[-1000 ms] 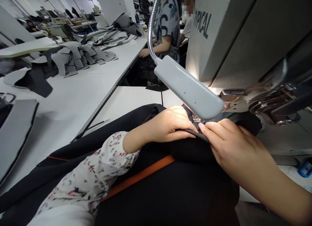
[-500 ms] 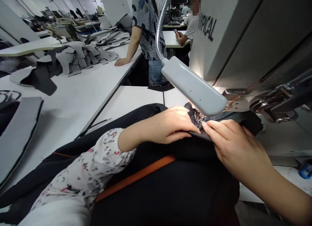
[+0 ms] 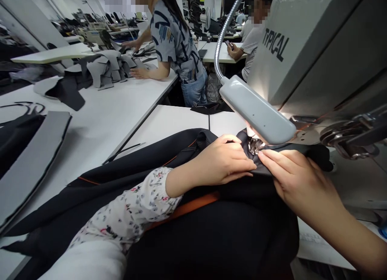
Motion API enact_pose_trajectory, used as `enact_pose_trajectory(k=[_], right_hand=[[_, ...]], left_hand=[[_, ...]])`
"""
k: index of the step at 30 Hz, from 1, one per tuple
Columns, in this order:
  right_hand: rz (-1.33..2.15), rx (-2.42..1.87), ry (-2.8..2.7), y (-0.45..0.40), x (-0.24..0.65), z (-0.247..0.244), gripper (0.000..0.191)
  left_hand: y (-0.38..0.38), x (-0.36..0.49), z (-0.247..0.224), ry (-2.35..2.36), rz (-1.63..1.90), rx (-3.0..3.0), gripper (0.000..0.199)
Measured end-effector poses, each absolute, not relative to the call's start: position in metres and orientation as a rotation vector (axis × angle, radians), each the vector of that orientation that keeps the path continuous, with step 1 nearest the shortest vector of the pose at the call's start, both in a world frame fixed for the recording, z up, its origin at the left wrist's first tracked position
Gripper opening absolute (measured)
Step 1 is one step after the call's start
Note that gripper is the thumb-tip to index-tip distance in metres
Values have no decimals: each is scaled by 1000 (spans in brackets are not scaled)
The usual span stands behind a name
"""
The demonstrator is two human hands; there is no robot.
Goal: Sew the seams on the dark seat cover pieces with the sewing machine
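Black fabric (image 3: 211, 235) is being pinched between the closed fingers (image 3: 273, 158) of the left hand (image 3: 220, 163) and right hand (image 3: 299, 183) at the presser foot (image 3: 253, 146). Most is being left unfed.

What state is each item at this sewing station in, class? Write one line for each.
Black fabric: bunched, with orange trim.
Metal presser foot: down on the fabric.
Left hand: fingers pressing the fabric beside the foot.
Right hand: fingers pressing the fabric on the foot's other side.
Gooseneck lamp: lit, bent towards the foot.
Grey panels: piled on the table.
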State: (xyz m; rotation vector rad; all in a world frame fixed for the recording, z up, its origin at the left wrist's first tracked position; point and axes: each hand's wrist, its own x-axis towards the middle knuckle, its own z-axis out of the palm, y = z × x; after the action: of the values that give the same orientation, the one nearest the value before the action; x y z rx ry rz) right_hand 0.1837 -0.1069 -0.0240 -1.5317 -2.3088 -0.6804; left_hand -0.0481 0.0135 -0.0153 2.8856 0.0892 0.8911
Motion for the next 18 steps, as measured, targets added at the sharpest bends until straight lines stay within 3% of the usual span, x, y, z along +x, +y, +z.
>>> enact_pose_trajectory(k=[11, 18], right_hand=[[-644, -1331, -2341, -87, 204, -30, 50], [-671, -1172, -2329, -78, 231, -52, 91]], left_hand=[[-12, -31, -40, 364, 1251, 2967, 26], [-28, -21, -44, 486, 1346, 3083, 29]])
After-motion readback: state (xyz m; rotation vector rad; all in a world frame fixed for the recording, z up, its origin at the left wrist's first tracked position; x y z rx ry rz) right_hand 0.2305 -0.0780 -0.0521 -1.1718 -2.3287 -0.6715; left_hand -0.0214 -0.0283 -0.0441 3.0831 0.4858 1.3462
